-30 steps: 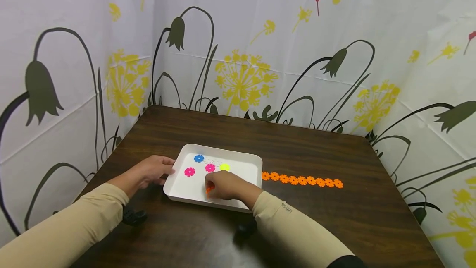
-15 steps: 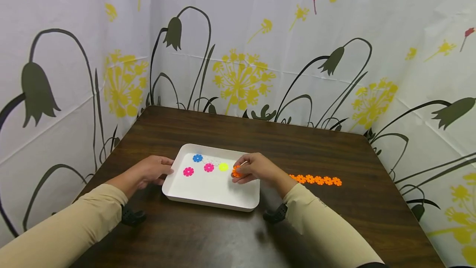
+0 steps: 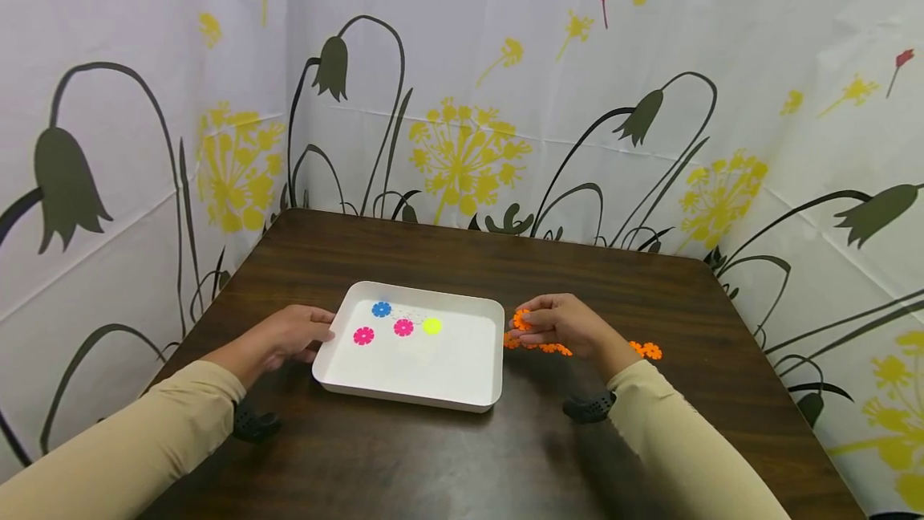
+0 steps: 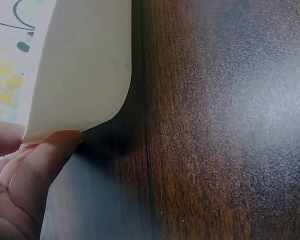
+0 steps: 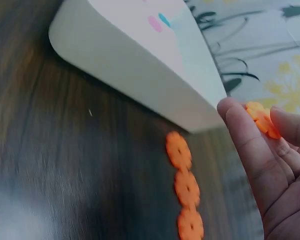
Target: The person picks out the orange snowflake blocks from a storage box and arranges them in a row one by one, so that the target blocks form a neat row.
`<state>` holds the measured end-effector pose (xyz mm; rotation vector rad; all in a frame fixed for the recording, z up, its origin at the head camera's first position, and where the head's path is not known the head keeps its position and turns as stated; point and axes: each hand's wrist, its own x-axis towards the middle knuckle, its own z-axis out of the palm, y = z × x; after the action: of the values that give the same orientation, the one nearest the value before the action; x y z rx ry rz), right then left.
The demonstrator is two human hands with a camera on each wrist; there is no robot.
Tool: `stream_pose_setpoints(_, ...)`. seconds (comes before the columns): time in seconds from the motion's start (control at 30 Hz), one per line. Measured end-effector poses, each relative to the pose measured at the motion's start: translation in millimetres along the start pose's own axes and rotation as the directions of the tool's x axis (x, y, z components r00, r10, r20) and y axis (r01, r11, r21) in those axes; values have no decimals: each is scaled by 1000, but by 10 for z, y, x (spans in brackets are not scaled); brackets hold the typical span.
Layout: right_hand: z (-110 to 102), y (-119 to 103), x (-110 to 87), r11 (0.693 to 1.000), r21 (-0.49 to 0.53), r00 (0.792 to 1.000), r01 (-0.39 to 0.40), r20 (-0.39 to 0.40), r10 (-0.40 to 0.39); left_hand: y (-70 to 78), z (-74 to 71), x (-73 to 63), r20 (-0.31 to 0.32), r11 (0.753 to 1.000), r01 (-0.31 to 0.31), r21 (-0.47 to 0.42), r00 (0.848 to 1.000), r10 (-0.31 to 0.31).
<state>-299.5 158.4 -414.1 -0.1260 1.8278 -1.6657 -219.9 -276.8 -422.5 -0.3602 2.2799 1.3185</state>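
Note:
A white tray point(image 3: 404, 401) lies on the brown table, holding a blue flower disc point(image 3: 381, 309), two pink flower discs point(image 3: 363, 336) and a yellow disc point(image 3: 431, 326). My left hand point(image 3: 296, 333) grips the tray's left end, and in the left wrist view the thumb point(image 4: 60, 147) lies along the outer wall with a finger over the rim. Just past the tray's right end, my right hand point(image 3: 566, 326) pinches an orange flower disc point(image 5: 262, 120) between thumb and fingers. Below it runs a row of linked orange flower discs point(image 5: 187, 188), partly hidden by this hand in the head view.
The dark wood table point(image 3: 404, 259) reaches back to a white curtain point(image 3: 447, 38) printed with flowers. A dark band point(image 3: 592, 408) is on the right wrist, and another point(image 3: 254, 424) on the left.
My right hand has picked up an orange flower disc inside the tray and carried it right, past the tray's end, over the orange row. My left hand stays at the tray.

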Motion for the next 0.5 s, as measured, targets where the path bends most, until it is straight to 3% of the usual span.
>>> stream_pose_setpoints(0.5,-740,206,-269,999,32,993,6,-122,-2,-7,-11,13,0,1000,5,6,1000,-5)
